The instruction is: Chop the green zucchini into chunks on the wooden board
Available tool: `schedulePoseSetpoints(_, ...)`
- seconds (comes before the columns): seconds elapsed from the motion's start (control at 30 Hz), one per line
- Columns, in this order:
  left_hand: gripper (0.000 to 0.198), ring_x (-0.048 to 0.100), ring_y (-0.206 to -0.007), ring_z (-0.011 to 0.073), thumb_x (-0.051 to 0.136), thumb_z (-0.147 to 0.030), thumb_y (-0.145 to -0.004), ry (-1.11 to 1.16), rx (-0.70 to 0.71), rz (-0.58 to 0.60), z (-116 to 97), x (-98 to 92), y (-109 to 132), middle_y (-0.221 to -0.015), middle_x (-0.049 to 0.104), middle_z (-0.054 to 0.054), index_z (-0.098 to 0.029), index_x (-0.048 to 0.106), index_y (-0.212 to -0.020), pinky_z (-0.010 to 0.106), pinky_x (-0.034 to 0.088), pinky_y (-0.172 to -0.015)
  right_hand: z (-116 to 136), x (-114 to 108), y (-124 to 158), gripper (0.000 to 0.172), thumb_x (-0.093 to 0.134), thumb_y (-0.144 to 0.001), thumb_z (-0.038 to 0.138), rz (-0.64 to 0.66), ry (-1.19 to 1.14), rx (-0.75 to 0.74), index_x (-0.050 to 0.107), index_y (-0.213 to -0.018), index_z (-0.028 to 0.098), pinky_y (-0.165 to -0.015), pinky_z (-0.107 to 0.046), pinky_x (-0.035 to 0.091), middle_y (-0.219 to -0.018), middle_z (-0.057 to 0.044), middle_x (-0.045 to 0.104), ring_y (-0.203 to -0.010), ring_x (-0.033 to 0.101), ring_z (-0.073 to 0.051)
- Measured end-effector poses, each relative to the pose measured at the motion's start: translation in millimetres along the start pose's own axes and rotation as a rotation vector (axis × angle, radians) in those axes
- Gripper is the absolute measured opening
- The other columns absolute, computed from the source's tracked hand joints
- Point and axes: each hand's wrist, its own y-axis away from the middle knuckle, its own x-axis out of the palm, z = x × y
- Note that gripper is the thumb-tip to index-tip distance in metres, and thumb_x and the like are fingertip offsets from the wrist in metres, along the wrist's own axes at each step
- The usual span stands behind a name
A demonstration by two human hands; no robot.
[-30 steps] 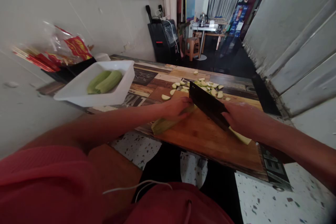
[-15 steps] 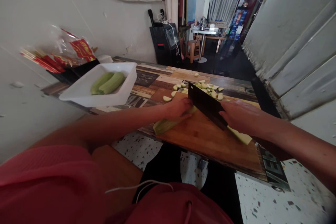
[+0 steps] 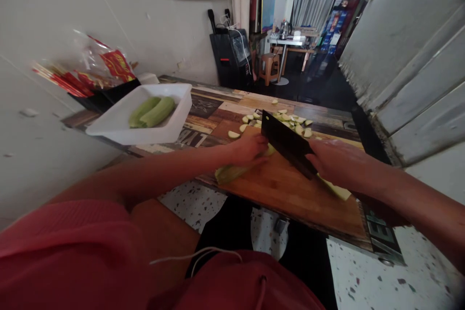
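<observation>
My left hand (image 3: 250, 150) is closed over a pale green zucchini piece (image 3: 230, 173) on the wooden cutting board (image 3: 279, 198). In my right hand (image 3: 330, 157) is a dark, broad-bladed cleaver (image 3: 285, 140), its blade upright beside my left fingertips. Under and beside the right hand lies another long zucchini piece (image 3: 336, 189), partly hidden by it. Beyond the blade, several cut zucchini slices (image 3: 298, 123) are scattered at the far side of the board and on the table.
A white plastic tub (image 3: 156, 138) with two whole zucchinis (image 3: 157, 112) stands on the left of the patterned table (image 3: 203, 106). Behind it, a black holder (image 3: 98, 101) carries chopsticks and plastic packets. A black speaker-like box (image 3: 230, 58) stands beyond the table.
The cleaver has risen slightly, with its blade still beside my left fingers. The whole view has shifted a little, and both hands keep nearly the same places.
</observation>
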Motion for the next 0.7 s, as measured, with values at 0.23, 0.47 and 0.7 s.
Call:
schedulePoseSetpoints(0.23,0.041,0.066,-0.115,0.0305,0.053,-0.042,-0.105,-0.011,0.006,-0.008,-1.6,-2.9,0.8,-0.119,0.070,0.022,-0.006,0.073,-0.104,0.043,0.056,-0.103,7.5,15.4,-0.6,0.019,0.054,-0.100,0.024,0.068,-0.023,0.042,0.071,-0.100,0.015,-0.070,-0.032,0.046,-0.090,-0.016,0.076,-0.085,0.074,-0.026)
schedulePoseSetpoints(0.47,0.037,0.067,-0.106,0.0264,0.054,-0.041,-0.105,-0.054,-0.013,-0.009,-4.3,-4.0,3.5,-0.109,0.073,0.016,-0.013,0.074,-0.090,0.040,0.056,-0.098,9.0,1.6,5.2,0.026,0.045,-0.102,0.021,0.025,-0.030,0.017,0.069,-0.106,0.014,-0.074,-0.035,0.048,-0.104,-0.020,0.077,-0.096,0.074,-0.030)
schedulePoseSetpoints(0.7,0.031,0.069,-0.104,0.0266,0.055,-0.032,-0.104,-0.037,0.017,-0.032,-2.7,-2.5,4.4,-0.104,0.075,0.015,-0.014,0.076,-0.090,0.042,0.057,-0.098,20.7,1.4,6.5,0.025,0.047,-0.102,0.021,0.094,-0.047,0.015,0.071,-0.102,0.014,-0.068,-0.032,0.045,-0.097,-0.020,0.076,-0.093,0.075,-0.029)
